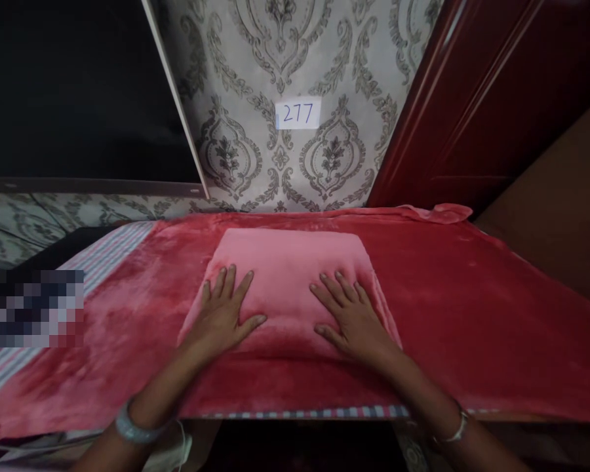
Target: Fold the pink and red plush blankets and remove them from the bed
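At the bottom of the frame the person's two forearms reach in from the lower corners, the left wrist wearing a broad pale grey-blue bangle (134, 429) and the right wrist a thin silvery bracelet (461, 427). Along the counter's near side, at the lower centre, a strip of blue, white and pink checked cloth (319, 412) shows beneath a large red plush blanket (472, 314), which spreads over most of the width. In the middle of the frame, on top of this blanket, lies a folded pink plush fabric (285, 262), roughly rectangular, with layered edges showing on its right side. The left hand (220, 321) rests open and palm down on its left part, fingers spread; the right hand (356, 321) lies likewise flat on its right part, thumb pointing inward, and neither grips anything. A pixelated patch covers the far left, beside more of the checked cloth. At the blanket's far edge, right of centre, a bunched pink fold (445, 213) sticks up. Beyond stand a large black flat screen (78, 92) at upper left, grey damask-patterned wallpaper (280, 39) bearing a white paper label (298, 113) handwritten "277", and a glossy dark red panel (472, 98) at upper right.
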The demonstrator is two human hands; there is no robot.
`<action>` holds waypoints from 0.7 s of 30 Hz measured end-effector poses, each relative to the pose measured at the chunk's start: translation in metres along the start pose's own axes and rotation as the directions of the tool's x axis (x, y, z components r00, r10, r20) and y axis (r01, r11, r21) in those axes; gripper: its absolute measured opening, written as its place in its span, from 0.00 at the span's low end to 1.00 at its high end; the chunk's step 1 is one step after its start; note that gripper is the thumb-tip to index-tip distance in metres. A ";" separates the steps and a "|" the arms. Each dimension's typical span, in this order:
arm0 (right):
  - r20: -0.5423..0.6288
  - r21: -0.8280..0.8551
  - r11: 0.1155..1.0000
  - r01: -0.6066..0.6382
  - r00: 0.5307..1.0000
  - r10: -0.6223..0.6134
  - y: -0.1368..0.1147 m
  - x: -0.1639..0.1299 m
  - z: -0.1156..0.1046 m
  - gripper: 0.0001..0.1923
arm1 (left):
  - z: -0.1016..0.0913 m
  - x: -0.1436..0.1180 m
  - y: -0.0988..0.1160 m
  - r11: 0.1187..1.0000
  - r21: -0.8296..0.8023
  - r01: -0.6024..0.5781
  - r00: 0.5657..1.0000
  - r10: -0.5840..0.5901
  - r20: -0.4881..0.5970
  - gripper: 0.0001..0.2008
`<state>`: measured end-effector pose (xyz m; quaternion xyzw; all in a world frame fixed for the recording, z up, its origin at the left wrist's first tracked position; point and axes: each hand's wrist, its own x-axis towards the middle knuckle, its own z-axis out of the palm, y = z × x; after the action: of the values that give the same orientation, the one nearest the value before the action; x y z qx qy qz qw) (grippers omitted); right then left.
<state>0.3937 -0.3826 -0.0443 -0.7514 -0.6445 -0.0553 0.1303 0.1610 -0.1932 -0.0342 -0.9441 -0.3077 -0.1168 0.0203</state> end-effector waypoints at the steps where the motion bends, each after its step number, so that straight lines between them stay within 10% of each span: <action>1: -0.009 -0.006 1.000 -0.005 1.000 0.005 0.001 -0.004 0.006 0.37 | 0.006 -0.003 -0.003 1.000 0.012 0.002 1.000 -0.002 -0.018 0.46; 16: -0.010 0.019 0.999 -0.027 1.000 0.028 0.001 -0.005 0.010 0.38 | 0.029 -0.006 -0.019 0.998 0.043 -0.056 0.990 0.061 -0.128 0.44; 21: -0.011 -0.018 0.973 -0.230 0.973 0.229 0.003 -0.004 0.005 0.40 | 0.031 -0.003 -0.022 0.997 0.044 -0.057 0.987 0.063 -0.148 0.44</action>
<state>0.3954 -0.3852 -0.0503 -0.8217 -0.5523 -0.0494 0.1317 0.1521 -0.1735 -0.0654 -0.9410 -0.2790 -0.1802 0.0654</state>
